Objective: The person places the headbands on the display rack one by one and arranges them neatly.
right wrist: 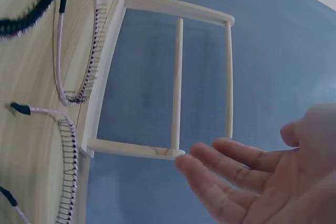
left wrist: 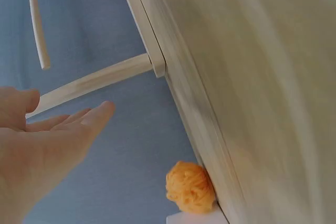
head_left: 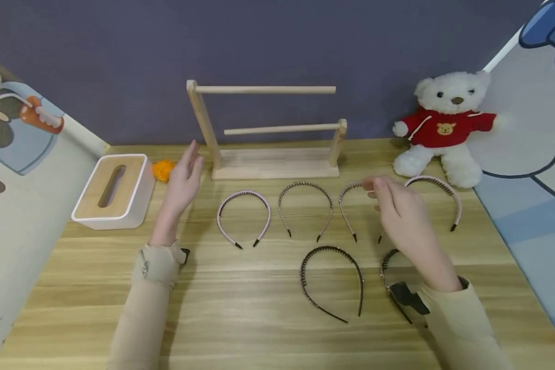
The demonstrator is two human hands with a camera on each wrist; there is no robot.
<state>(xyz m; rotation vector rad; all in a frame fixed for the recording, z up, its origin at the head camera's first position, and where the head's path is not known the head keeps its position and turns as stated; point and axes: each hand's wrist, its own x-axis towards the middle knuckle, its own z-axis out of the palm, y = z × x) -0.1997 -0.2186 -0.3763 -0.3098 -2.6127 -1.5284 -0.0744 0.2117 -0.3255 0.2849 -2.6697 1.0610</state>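
Note:
My left hand (head_left: 183, 180) is held up beside the left post of a pale wooden two-bar rack (head_left: 277, 164), fingers extended and holding nothing. In the left wrist view its fingers (left wrist: 94, 121) overlap the rack's post. The right hand (head_left: 404, 216) hovers over the right-hand headbands, hiding part of them; its palm and loosely bent fingers (right wrist: 210, 179) show bare in the right wrist view. In a row before the rack lie several pink and beaded headbands, among them a pink one (head_left: 244, 193) and a beaded one (head_left: 305, 183). Closer to me are two black headbands, one (head_left: 303, 275) fully visible, the other (head_left: 383, 270) partly under the right forearm.
A white tissue box (head_left: 134, 213) with a wooden lid stands on the left, an orange fuzzy ball (head_left: 163, 170) behind it. At the back right a white teddy bear (head_left: 448, 128) in a red hoodie leans near the wall. A dark panel (head_left: 268, 41) rises behind the table.

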